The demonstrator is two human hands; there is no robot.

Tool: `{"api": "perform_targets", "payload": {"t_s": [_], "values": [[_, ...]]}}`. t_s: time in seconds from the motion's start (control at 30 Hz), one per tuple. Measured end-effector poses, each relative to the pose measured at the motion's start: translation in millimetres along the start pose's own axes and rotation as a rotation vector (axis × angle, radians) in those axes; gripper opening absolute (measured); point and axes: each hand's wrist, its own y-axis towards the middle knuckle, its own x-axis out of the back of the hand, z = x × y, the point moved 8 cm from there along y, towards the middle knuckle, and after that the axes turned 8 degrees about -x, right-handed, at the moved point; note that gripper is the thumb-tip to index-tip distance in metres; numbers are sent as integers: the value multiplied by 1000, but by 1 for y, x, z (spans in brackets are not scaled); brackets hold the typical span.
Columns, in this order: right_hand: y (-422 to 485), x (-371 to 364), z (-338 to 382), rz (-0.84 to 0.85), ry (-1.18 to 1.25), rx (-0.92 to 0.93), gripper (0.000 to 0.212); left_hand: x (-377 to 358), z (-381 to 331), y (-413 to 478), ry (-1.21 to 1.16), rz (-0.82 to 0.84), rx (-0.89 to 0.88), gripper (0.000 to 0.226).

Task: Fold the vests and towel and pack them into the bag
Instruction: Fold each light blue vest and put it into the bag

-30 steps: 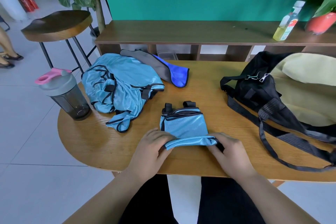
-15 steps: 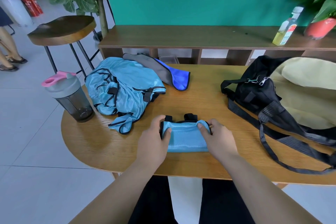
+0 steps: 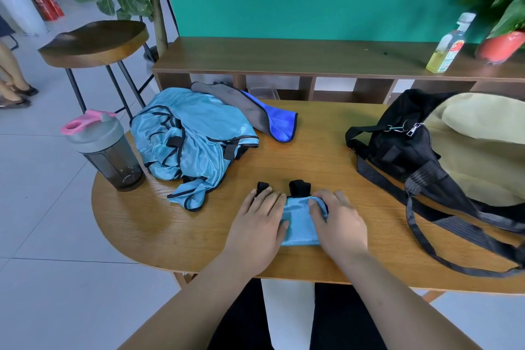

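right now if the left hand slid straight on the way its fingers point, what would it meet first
Likely the black strap loop of the folded vest, just past the left hand; beyond that, bare table.

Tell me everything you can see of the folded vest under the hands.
The folded vest is a small, flat packet of shiny light-blue fabric. Two black strap loops stick out past its far edge. It lies on the wooden table near the front edge, apart from the vest pile. The left hand presses flat on its left side and the right hand rests on its right side, so only the middle strip shows.
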Motion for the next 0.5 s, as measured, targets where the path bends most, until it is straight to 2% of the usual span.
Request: {"api": "perform_targets", "payload": {"t_s": [0.2, 0.4, 0.5], "values": [[4, -8, -1, -28, -46, -55, 26, -9, 6, -6, -19, 51, 20, 63], [9, -10, 5, 19, -77, -74, 23, -17, 11, -8, -44, 151, 18, 70], [2, 1, 26, -104, -253, 97, 47, -18, 10, -5, -27, 175, 16, 70]]}}
